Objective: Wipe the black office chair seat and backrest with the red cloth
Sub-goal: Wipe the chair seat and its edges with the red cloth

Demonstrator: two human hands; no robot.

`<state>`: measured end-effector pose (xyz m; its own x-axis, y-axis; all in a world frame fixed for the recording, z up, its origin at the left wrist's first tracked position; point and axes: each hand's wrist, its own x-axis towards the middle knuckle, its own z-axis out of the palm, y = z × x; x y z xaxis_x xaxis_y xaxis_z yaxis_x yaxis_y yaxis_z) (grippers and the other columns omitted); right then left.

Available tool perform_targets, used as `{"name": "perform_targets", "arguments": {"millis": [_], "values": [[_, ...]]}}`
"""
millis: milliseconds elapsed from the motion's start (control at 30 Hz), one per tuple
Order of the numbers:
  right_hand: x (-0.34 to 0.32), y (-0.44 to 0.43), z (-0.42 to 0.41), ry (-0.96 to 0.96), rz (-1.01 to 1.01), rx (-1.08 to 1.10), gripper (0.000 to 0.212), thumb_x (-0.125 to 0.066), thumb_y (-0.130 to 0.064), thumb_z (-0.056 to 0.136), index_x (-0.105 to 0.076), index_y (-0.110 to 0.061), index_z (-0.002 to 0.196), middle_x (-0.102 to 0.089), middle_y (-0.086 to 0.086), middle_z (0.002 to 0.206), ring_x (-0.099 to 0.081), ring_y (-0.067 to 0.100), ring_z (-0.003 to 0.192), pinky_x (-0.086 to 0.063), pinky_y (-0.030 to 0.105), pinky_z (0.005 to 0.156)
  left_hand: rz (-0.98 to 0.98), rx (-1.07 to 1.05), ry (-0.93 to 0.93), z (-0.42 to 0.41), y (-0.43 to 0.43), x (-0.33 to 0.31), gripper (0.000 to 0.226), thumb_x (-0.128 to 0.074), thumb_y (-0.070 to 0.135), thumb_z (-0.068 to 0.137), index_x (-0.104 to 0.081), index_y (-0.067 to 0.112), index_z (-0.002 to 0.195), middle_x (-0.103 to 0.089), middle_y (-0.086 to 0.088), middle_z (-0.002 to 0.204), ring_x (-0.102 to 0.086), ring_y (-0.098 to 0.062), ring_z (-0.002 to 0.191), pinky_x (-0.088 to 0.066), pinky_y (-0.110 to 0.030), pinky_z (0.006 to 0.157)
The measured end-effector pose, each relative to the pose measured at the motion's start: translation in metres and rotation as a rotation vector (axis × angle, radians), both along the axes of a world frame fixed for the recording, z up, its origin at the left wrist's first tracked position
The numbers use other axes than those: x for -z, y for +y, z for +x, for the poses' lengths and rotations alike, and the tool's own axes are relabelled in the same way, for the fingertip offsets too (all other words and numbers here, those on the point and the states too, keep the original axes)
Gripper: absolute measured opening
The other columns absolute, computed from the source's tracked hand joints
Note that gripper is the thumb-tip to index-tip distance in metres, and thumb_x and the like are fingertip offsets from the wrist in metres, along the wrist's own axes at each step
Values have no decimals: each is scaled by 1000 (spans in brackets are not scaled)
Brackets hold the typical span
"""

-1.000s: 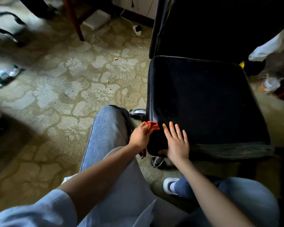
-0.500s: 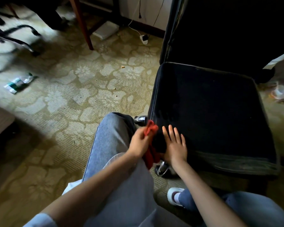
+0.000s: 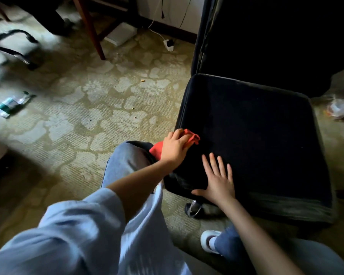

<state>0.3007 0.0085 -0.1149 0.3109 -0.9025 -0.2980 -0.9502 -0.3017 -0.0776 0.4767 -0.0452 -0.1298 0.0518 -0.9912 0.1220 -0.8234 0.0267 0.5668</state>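
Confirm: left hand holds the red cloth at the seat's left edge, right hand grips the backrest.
No. The head view shows the right hand resting flat on the seat, not gripping the backrest. The left hand holds the red cloth as stated.

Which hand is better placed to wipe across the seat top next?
Left. The left hand grips the red cloth at the left edge of the seat, so it can probably sweep straight across. The right hand lies flat with fingers spread on the front corner, holding nothing, likely steadying it.
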Motion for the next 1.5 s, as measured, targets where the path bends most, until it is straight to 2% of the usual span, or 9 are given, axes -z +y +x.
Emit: {"name": "perform_targets", "arguments": {"millis": [267, 667, 733, 833, 1000, 1100, 1200, 1300, 1500], "values": [[4, 1, -3, -25, -27, 16, 113, -63, -65, 71, 12, -31, 148, 14, -3, 158, 13, 19, 145, 8, 42, 115, -130, 126, -54, 7, 44, 11, 34, -47, 36, 88, -72, 15, 98, -66, -12, 104, -60, -32, 81, -50, -38, 72], [3, 5, -7, -31, 5, -9, 114, -57, -69, 74, 19, -27, 147, 18, -1, 157, 16, 19, 145, 9, 42, 115, 115, 427, 164, 11, 91, -2, 44, -45, 43, 90, -70, 8, 100, -63, -10, 96, -59, -20, 89, -45, -26, 81], [2, 4, -11, -48, 27, -31, 115, -57, -69, 74, 19, -24, 147, 19, -1, 157, 18, 19, 144, 10, 41, 115, 91, 303, 284, 11, 79, -12, 48, -46, 46, 92, -70, 5, 95, -58, -3, 80, -53, -16, 80, -43, -29, 76], [-2, -1, -20, -86, 27, -12, 118, -58, -71, 71, 15, -20, 149, 18, 0, 157, 15, 18, 145, 9, 40, 115, 83, 2, 401, 10, 34, -34, 27, -59, 30, 92, -71, 8, 99, -45, 14, 74, -47, -13, 80, -39, -30, 78], [-7, -17, -51, -45, 72, 82, 119, -54, -76, 70, 17, -21, 148, 21, 1, 156, 18, 18, 144, 10, 41, 115, 14, -19, 249, -1, -49, -44, 26, -58, 16, 93, -65, 3, 114, -62, -17, 107, -56, -29, 103, -33, -20, 90], [-4, -19, -57, -38, 96, 89, 120, -52, -78, 69, 17, -20, 148, 22, 0, 156, 20, 16, 143, 11, 41, 115, 55, 126, 76, -18, -60, -24, 37, -46, 31, 96, -62, 11, 123, -59, -11, 127, -54, -28, 118, -35, -27, 104], [0, -21, -56, -57, 49, 86, 120, -51, -80, 68, 15, -20, 149, 19, 0, 157, 16, 16, 144, 10, 40, 115, 1, 143, -157, -34, -47, -5, 48, -35, 43, 91, -65, 17, 119, -59, -3, 130, -53, -24, 120, -31, -35, 101], [2, -23, -56, -64, 32, 79, 121, -53, -79, 67, 12, -20, 150, 16, 0, 158, 14, 17, 145, 9, 40, 115, 41, 196, -215, -39, -34, -9, 49, -34, 42, 92, -66, 14, 118, -54, -2, 136, -49, -22, 127, -23, -32, 105], [6, -20, -58, -87, 17, 93, 119, -58, -73, 68, 10, -21, 150, 15, -2, 158, 14, 16, 145, 9, 41, 115, -47, 286, -228, -46, 3, -5, 40, -43, 36, 89, -72, 14, 104, -66, -3, 121, -63, -21, 110, -29, -27, 99]]}}
